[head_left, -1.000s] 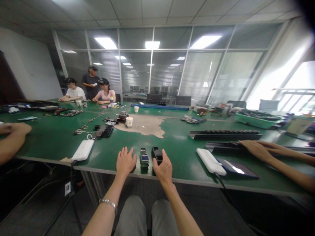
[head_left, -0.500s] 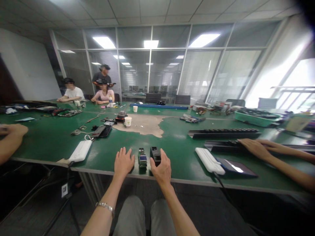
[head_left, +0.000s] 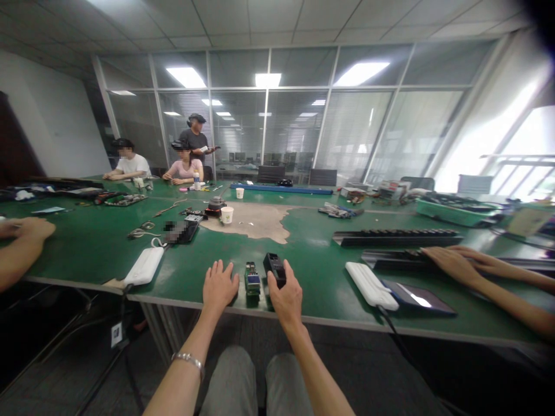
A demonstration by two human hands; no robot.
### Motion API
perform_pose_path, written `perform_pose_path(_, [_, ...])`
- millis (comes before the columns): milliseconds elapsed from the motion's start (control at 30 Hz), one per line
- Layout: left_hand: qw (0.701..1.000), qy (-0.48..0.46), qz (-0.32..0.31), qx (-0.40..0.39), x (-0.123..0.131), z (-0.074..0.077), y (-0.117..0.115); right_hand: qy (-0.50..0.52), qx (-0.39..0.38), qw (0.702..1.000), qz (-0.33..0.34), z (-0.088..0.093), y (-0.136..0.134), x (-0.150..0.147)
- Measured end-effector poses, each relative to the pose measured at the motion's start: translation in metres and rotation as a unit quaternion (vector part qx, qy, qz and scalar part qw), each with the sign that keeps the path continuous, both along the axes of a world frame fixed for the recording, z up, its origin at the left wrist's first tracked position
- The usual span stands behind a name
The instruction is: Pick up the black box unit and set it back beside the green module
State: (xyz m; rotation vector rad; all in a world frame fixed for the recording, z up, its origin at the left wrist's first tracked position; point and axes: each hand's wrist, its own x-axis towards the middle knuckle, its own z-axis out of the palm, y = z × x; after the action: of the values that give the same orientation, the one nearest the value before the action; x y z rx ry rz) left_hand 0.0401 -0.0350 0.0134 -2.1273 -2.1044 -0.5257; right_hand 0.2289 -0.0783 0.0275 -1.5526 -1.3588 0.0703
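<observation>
My left hand [head_left: 219, 285] lies flat with fingers spread on the green table [head_left: 312, 271], near its front edge. Just to its right stands a small green circuit module [head_left: 252, 279], untouched. My right hand [head_left: 285, 296] is wrapped round a small black boxy device [head_left: 276, 267], which now sits tilted up off the table. My knees in grey trousers show below the table edge.
A white power bank [head_left: 144, 266] lies to the left, another white power bank [head_left: 372, 284] and a dark phone [head_left: 416, 297] to the right. Other people's hands rest on the table at far left [head_left: 26, 229] and right [head_left: 451, 261]. Paper cups, black rails and clutter lie farther back; people sit and stand at the far end.
My right hand has lifted and tilted the black device slightly. My left hand stays flat. A standing person at the far end has walked to the right.
</observation>
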Motion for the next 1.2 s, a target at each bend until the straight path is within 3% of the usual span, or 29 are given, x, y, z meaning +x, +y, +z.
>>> perform_pose_path(200, [1.0,0.003,-0.001,0.0,0.0,0.0,0.0,-0.012,0.001,0.999,0.034,0.023,-0.006,-0.031])
perform_pose_path(533, [1.0,0.004,-0.003,0.008,-0.001,0.001,-0.002,-0.08,-0.018,0.996,0.044,0.026,-0.004,-0.06])
perform_pose_path(967, [1.0,-0.003,-0.007,0.001,-0.002,0.0,-0.001,-0.1,-0.033,0.993,0.061,-0.004,-0.006,-0.061])
perform_pose_path(1200, [1.0,-0.006,-0.006,-0.005,-0.002,0.003,-0.002,-0.088,-0.002,0.995,0.056,-0.01,-0.001,-0.061])
